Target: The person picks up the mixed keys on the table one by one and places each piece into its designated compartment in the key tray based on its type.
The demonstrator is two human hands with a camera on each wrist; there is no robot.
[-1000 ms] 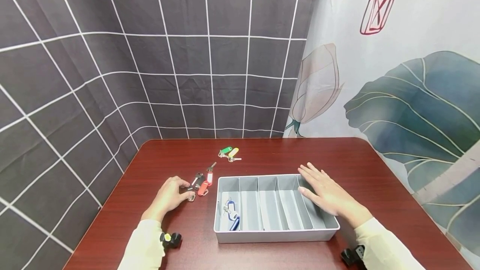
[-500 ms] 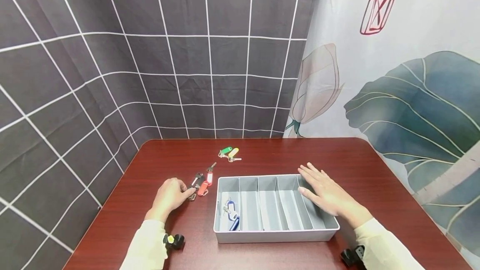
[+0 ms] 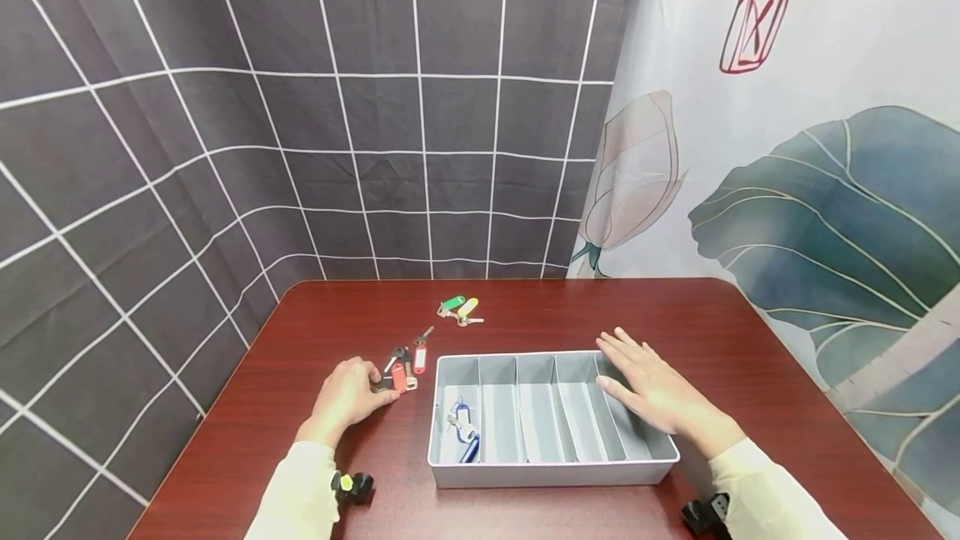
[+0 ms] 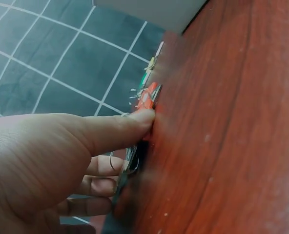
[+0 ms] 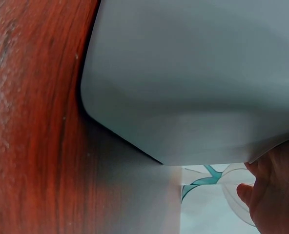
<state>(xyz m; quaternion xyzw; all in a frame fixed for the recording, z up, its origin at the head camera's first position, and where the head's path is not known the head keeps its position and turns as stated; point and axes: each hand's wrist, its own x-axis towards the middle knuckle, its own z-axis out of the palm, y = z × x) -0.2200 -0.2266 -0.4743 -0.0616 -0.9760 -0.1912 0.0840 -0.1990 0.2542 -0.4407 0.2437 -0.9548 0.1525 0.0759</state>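
Note:
My left hand [image 3: 347, 402] is at the near side of a small cluster of tagged keys on the table. Its thumb and fingers close around a key with a black tag [image 4: 141, 155], whose wire ring stands at the fingertips. A red-tagged key [image 3: 399, 377] lies right beside the thumb, with a second red tag [image 3: 420, 359] farther back. My right hand [image 3: 656, 386] rests with extended fingers on the right end of a grey divided tray [image 3: 555, 473]. In the tray's leftmost compartment lie blue-tagged keys [image 3: 463, 419].
Behind the cluster, a green-tagged key [image 3: 452, 303] and a yellow-tagged key [image 3: 468, 307] lie near the back of the dark red table [image 3: 585, 319]. A grid-patterned cloth [image 3: 457, 123] hangs behind the table. The tray has several narrow compartments.
My left hand has shifted slightly right, its thumb now farther out from the fingers. The nearer red tag has turned and moved a little left. My right hand and the tray stay put.

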